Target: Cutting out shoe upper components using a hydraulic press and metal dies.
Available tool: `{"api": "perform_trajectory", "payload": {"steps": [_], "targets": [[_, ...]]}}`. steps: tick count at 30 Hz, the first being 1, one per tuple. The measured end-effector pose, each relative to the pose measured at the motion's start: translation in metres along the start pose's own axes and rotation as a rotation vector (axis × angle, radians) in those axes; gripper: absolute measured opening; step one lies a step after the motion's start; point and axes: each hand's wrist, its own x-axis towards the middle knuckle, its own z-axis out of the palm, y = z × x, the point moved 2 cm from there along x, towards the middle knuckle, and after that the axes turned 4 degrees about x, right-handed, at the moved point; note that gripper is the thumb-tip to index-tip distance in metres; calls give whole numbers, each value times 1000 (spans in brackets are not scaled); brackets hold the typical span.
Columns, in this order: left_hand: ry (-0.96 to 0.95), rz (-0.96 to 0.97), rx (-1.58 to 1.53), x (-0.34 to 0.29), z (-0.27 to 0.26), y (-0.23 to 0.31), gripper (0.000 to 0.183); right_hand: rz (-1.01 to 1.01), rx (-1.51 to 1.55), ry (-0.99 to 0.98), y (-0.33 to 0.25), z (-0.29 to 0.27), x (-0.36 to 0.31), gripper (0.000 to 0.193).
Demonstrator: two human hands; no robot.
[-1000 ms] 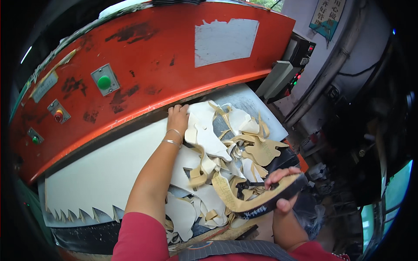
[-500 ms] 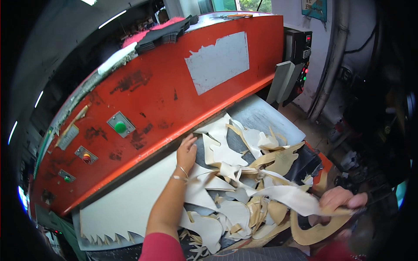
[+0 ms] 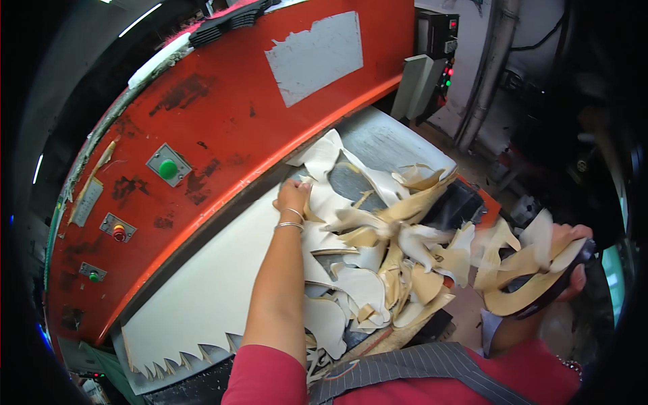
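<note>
My left hand (image 3: 293, 196) reaches out beside the orange machine, its fingers closed on the edge of a white sheet scrap (image 3: 325, 202). Over at the right, my right hand (image 3: 570, 253) grips a bunch of cut scraps (image 3: 520, 287), white on one face and tan on the other, lifted off the table's right side. Between the hands lies a tangled heap of similar curved offcuts (image 3: 361, 283). A large white sheet (image 3: 202, 297) with a jagged near edge lies left of my left forearm.
The orange machine beam (image 3: 223, 115) spans the far side, with a green button (image 3: 168, 169) and a red knob (image 3: 119, 233). At the far right stands a black control box (image 3: 435, 67) with lit lamps. A grey metal table (image 3: 398, 138) lies under the scraps.
My right hand has moved outward to the right with more scraps bunched in it. My left hand's fingers have closed on a scrap. The view has tilted downward.
</note>
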Motion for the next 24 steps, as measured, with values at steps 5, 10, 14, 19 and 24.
{"api": "perform_trajectory", "payload": {"steps": [5,10,14,19,24], "targets": [[201,149,-31,-9,-8,-2,28,-14,-101,5,-32,-6,6,55],[-274,-96,-630,-14,-31,-1,56,375,-640,-962,51,49,-13,45],[-231,-81,-812,-12,-24,-8,66,531,-675,-1230,133,102,-64,43],[-194,-30,-708,-14,-17,-25,18,251,-956,-1280,218,138,-38,39],[-90,81,-791,-23,-5,-3,10,354,-1059,-939,363,109,27,43]]}}
